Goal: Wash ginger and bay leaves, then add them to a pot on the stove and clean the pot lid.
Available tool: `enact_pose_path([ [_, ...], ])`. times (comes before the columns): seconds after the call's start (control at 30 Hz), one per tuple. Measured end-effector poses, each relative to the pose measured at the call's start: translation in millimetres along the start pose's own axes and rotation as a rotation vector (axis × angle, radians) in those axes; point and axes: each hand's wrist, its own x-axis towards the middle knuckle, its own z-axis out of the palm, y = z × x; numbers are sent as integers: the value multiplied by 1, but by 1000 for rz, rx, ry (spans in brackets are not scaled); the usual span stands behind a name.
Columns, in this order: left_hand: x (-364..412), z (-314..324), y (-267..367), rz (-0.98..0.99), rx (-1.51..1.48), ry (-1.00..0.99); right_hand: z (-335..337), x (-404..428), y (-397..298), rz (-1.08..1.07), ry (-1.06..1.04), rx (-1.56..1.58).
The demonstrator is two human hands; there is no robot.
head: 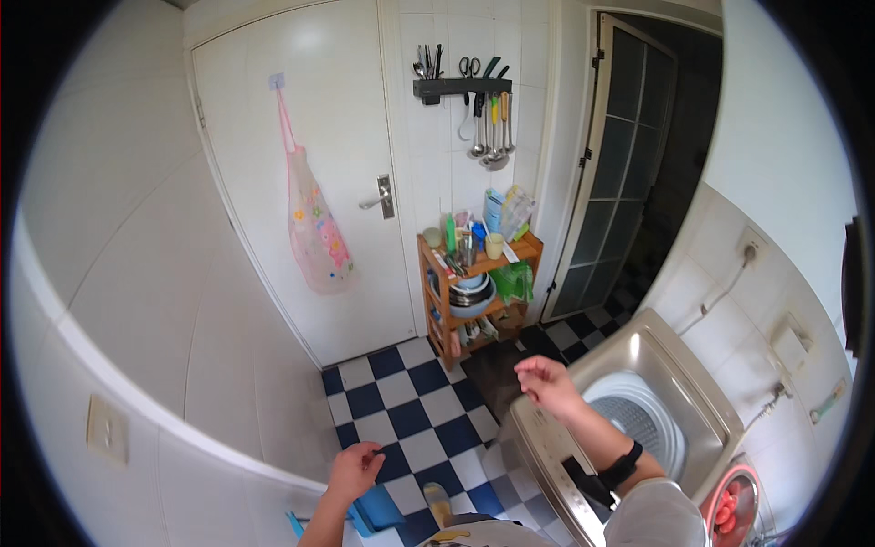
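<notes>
My left hand (355,470) hangs in the air at the lower left, with its loosely bent fingers apart and nothing seen in it. Below it, partly behind the wrist, a blue dustpan (377,511) lies on the floor. My right hand (547,387) is raised by the front left corner of a top-loading washing machine (547,427); its fingers curl loosely around nothing visible. The right forearm crosses in front of the machine's open top and hides part of the ribbed tub (629,417). A black band (621,466) circles that forearm.
Ahead stands a wooden shelf (444,328) with basins, bottles and cups. Ladles and scissors hang on a wall rack (461,87). A pink apron (318,229) hangs on the white door (342,75). A red-rimmed basin (752,478) with red items sits at right. The floor (420,448) is checkered.
</notes>
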Motion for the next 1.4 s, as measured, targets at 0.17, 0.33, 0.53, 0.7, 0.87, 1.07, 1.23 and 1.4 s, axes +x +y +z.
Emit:
enact_pose_path([
  [0.17,59,-49,-75,-219,-33,69,6,177,-50,-5,50,75],
  [0.33,78,-51,-194,-348,-116,130,-2,320,-83,17,199,76],
  [0.53,170,-40,-306,-414,-172,172,-30,448,-94,8,327,-32],
  [0.7,339,-47,-321,-245,-73,100,-80,542,-116,-91,461,-336],
  [0.87,495,-52,-290,-131,-45,-35,-96,608,-180,-144,599,-474],
  [1.07,597,-55,-229,-54,-18,-237,-143,714,-226,-343,696,-582],
  [1.23,603,-45,-265,-124,-33,-116,-152,801,-263,-378,828,-756],
  [1.4,589,-34,-307,-244,-6,-66,-133,827,-292,-327,910,-939],
])
